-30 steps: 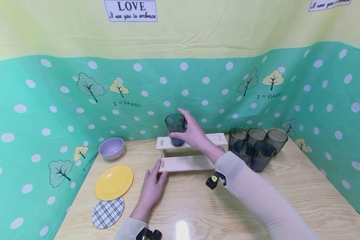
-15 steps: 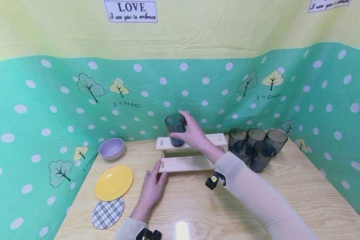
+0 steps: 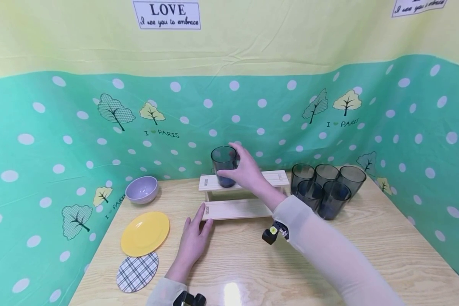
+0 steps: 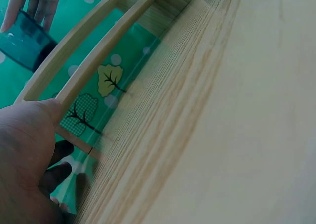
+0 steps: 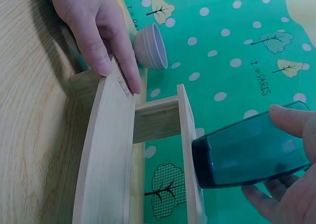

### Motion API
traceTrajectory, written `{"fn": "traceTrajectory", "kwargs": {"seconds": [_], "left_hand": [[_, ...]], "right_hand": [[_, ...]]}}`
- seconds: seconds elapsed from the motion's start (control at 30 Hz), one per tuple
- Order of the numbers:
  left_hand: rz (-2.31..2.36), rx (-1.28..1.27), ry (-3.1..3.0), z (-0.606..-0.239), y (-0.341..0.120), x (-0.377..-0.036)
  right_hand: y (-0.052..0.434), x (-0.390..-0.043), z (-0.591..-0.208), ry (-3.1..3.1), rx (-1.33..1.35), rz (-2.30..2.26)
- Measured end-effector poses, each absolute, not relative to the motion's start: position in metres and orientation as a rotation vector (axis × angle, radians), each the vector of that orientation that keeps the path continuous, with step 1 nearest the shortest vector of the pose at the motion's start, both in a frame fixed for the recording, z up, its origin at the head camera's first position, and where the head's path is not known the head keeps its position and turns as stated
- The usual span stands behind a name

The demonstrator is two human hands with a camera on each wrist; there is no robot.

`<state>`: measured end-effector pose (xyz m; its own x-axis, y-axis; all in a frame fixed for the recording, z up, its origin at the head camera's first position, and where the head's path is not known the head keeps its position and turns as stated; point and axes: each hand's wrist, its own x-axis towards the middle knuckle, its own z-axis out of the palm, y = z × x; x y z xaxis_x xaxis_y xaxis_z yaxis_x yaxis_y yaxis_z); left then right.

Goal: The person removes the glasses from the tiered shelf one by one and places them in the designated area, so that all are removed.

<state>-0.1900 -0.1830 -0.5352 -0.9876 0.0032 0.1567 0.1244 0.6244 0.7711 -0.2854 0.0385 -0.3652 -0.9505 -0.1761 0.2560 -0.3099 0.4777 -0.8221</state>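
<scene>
The right hand holds one dark tinted cup, with the thumb on the near side and the fingers curled around the far side. The cup stands upright on the left part of the upper step of a small wooden rack, its long axis is vertical and its open mouth points up. In the right wrist view the cup bottom seems to touch the wood of the upper step, but a thin gap there cannot be excluded. The left hand lies on the tabletop with relaxed, nearly straight fingers, and its fingertips touch the left end of the lower step; it grips nothing. The rack has two steps, and it stands near the back of the tabletop, in the middle. To the right of the rack there are five more dark cups, all upright and standing close together; the front ones partly cover the back ones, and the right forearm hides a part of the nearest one. On the left side there is one lilac bowl, one yellow plate and one checked round coaster, which touches the plate edge or lies just under it. The palm of the right hand hides the right side of the held cup, and the wrist cameras cut off most of the rack.
</scene>
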Motion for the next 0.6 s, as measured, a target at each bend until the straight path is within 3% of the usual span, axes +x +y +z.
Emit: {"fn": "traceTrajectory", "kwargs": {"seconds": [0.6], "left_hand": [[-1.309, -0.113, -2.702, -0.535, -0.183, -0.190]], "right_hand": [[0.065, -0.248, -0.341, -2.502, 0.460, 1.570]]}}
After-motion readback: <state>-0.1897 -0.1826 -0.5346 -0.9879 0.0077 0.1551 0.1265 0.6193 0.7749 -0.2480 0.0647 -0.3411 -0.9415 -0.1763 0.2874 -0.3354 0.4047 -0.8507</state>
